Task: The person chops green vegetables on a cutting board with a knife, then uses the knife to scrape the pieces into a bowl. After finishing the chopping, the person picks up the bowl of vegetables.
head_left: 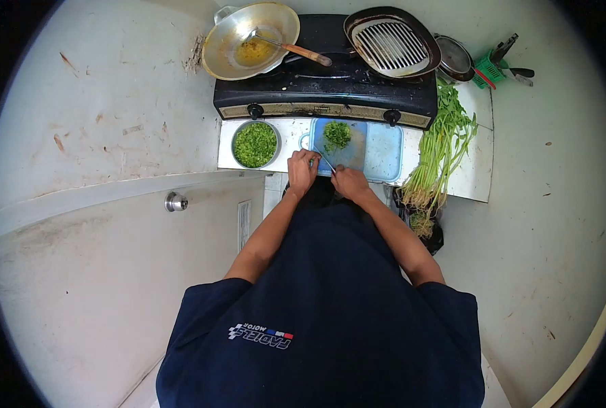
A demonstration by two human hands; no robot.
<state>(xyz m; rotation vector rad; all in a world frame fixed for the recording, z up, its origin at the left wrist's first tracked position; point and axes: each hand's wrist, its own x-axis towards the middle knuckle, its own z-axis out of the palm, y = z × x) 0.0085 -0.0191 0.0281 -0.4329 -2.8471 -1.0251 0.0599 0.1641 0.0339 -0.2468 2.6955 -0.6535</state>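
On white counter (pixel 480 163), black stove (pixel 323 98).

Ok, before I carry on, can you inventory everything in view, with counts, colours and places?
Stove: one, black, on counter
Wok: one, pale metal, stove's left
Utensil: one, wooden-handled, in wok
Grill pan: one, dark-rimmed, stove's right
Small pan: one, dark, beside stove
Basket: one, green, far right, holding utensils
Stalks: one bunch, green, counter's right
Bowl: one, grey, counter's left, full of chopped greens
Board: one, blue, centre
Chopped pile: one, green, on board
Knife: one, over board's near edge
Counter: one, white
Doorknob: one, metallic, left
Shirt: one, navy
Hands: two, left at board's edge, right on knife
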